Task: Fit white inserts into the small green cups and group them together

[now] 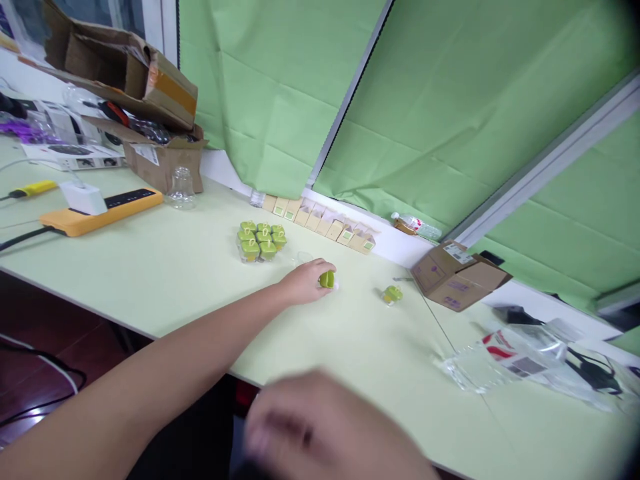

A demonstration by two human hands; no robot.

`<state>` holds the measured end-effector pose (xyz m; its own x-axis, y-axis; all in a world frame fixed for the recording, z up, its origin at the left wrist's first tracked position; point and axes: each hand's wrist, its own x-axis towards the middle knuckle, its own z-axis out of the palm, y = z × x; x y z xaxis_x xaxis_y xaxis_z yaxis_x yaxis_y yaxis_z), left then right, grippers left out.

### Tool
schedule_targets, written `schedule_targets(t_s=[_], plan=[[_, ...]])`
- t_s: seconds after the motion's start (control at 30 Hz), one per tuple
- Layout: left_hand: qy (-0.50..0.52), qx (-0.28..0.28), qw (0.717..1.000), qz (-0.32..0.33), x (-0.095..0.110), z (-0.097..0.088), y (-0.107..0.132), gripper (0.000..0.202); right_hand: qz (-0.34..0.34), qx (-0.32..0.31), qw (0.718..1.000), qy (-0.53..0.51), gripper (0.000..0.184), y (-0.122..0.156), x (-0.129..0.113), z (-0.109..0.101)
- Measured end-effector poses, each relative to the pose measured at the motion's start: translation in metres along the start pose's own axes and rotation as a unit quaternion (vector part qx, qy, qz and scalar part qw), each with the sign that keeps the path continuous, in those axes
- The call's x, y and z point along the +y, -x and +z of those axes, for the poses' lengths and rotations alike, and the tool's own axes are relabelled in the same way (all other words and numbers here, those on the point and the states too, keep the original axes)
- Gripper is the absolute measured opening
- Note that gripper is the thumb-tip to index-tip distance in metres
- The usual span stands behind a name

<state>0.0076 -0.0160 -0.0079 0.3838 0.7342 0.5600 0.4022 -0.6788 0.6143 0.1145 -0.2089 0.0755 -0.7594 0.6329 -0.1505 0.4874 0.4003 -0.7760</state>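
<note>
My left hand [306, 281] is closed round a small green-lidded jar [327, 280], which is tipped on its side just above or on the table; the fingers partly hide it. Behind that hand lies a faint clear plastic piece [303, 257]. To its left stands a tight group of several small clear jars with green lids [261, 240]. One more green-lidded jar [393, 294] stands apart on the right. My right hand [325, 427] is close to the camera at the table's front edge, its fingers curled but smeared by motion, so I cannot tell whether it holds anything.
Small cardboard boxes [325, 223] line the back edge. A power strip [107, 212], a clear jar [182, 190] and open cartons [165, 157] stand at left. On the right are a carton [453, 277], a large clear plastic bottle [505, 357] and a lying drink bottle [416, 225].
</note>
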Motion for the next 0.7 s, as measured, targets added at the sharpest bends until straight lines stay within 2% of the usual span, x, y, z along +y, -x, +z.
schedule_targets(t_s=[0.03, 0.07, 0.13, 0.17, 0.2, 0.27, 0.33, 0.4, 0.5, 0.57, 0.63, 0.7], plan=[[0.01, 0.005, 1.0, 0.005, 0.001, 0.0, 0.0, 0.037, -0.004, 0.046, 0.999, 0.003, 0.023, -0.006, 0.003, -0.026], [0.021, 0.014, 1.0, 0.009, 0.001, 0.0, 0.0, 0.037, -0.019, 0.146, 0.989, 0.011, 0.023, -0.014, 0.011, -0.051], [0.042, 0.048, 0.998, 0.016, 0.003, -0.001, -0.002, 0.038, -0.03, 0.371, 0.928, 0.031, 0.025, -0.038, 0.037, -0.095], [0.049, 0.069, 0.996, 0.021, 0.004, -0.002, -0.003, 0.039, -0.02, 0.454, 0.89, 0.037, 0.025, -0.05, 0.052, -0.111], [0.054, 0.091, 0.994, 0.026, 0.005, -0.002, -0.004, 0.04, -0.006, 0.499, 0.866, 0.031, 0.027, -0.062, 0.068, -0.122], [0.054, 0.121, 0.99, 0.042, 0.007, -0.005, -0.005, 0.041, 0.012, 0.499, 0.865, -0.054, 0.033, -0.08, 0.096, -0.13], [0.043, 0.131, 0.989, 0.059, 0.009, -0.007, -0.007, 0.041, 0.009, 0.45, 0.874, -0.183, 0.04, -0.087, 0.115, -0.126], [0.037, 0.115, 0.989, 0.081, 0.012, -0.008, -0.007, 0.042, -0.011, 0.406, 0.87, -0.281, 0.042, -0.086, 0.126, -0.12], [0.058, 0.095, 0.989, 0.093, 0.016, -0.008, -0.007, 0.043, -0.028, 0.364, 0.863, -0.349, 0.037, -0.08, 0.13, -0.117], [0.113, 0.09, 0.987, 0.065, 0.018, -0.007, -0.008, 0.045, -0.032, 0.341, 0.862, -0.373, 0.033, -0.076, 0.13, -0.12], [0.22, 0.082, 0.972, -0.006, 0.019, -0.006, -0.009, 0.049, -0.042, 0.334, 0.854, -0.396, 0.03, -0.074, 0.13, -0.124], [0.363, 0.058, 0.925, -0.095, 0.019, -0.005, -0.011, 0.046, -0.05, 0.331, 0.847, -0.414, 0.03, -0.073, 0.13, -0.126]])
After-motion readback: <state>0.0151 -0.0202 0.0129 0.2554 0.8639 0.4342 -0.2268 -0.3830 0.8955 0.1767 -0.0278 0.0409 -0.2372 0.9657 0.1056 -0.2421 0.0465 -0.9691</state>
